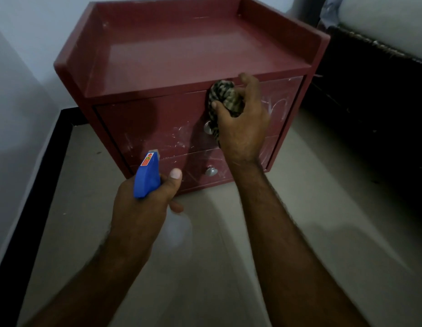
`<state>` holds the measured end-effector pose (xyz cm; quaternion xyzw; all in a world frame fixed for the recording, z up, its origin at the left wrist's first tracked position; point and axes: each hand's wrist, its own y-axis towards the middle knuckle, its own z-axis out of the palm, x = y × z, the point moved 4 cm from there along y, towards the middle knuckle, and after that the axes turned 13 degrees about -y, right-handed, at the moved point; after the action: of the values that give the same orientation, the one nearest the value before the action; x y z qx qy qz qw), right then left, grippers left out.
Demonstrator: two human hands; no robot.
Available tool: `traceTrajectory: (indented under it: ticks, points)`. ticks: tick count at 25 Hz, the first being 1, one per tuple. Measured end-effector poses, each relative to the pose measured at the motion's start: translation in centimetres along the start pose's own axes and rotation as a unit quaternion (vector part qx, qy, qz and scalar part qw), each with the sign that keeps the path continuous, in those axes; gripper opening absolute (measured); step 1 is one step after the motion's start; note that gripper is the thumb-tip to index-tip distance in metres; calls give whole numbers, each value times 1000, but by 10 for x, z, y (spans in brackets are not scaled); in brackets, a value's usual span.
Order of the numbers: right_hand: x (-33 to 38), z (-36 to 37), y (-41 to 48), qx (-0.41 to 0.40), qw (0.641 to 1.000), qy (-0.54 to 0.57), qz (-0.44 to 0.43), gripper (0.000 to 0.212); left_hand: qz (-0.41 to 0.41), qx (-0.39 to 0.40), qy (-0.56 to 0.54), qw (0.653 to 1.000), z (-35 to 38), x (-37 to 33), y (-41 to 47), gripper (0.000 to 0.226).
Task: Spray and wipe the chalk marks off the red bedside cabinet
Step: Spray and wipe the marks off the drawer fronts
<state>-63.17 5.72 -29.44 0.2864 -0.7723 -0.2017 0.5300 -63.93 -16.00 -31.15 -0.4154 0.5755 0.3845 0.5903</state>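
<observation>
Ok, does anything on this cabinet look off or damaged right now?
White chalk scribbles still mark the red cabinet drawer fronts, right of the cloth in the right hand and around the lower knob. Nothing looks broken or spilled.

The floor (299, 220) is pale tile. The red cabinet (181, 55) stands directly on it at 12 o'clock. A black border strip (40, 185) runs at 9 o'clock.
</observation>
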Motion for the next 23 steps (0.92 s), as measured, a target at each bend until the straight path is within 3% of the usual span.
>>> traceTrajectory:
  ticks: [3, 7, 13, 17, 19, 23]
  points:
    - [-23, -11, 18, -30, 999, -1, 40, 62, -14, 2, -5, 1000, 5, 5, 1, 15]
    - [-40, -24, 29, -69, 994, -12, 78, 65, -21, 4, -4, 1000, 8, 10, 4, 36]
    - [-10, -11, 7, -30, 998, -16, -51, 58, -26, 11, -19, 999, 21, 16, 4, 38]
    - [-48, -32, 41, -86, 993, -54, 55, 58, -30, 27, -17, 999, 30, 15, -1, 20]
    - [-60, -39, 50, -99, 991, -53, 72, 56, -28, 28, -14, 999, 30, 16, -1, 28]
    - [-43, -23, 36, -65, 997, -37, 4, 56, -30, 27, -12, 999, 37, 18, 2, 50]
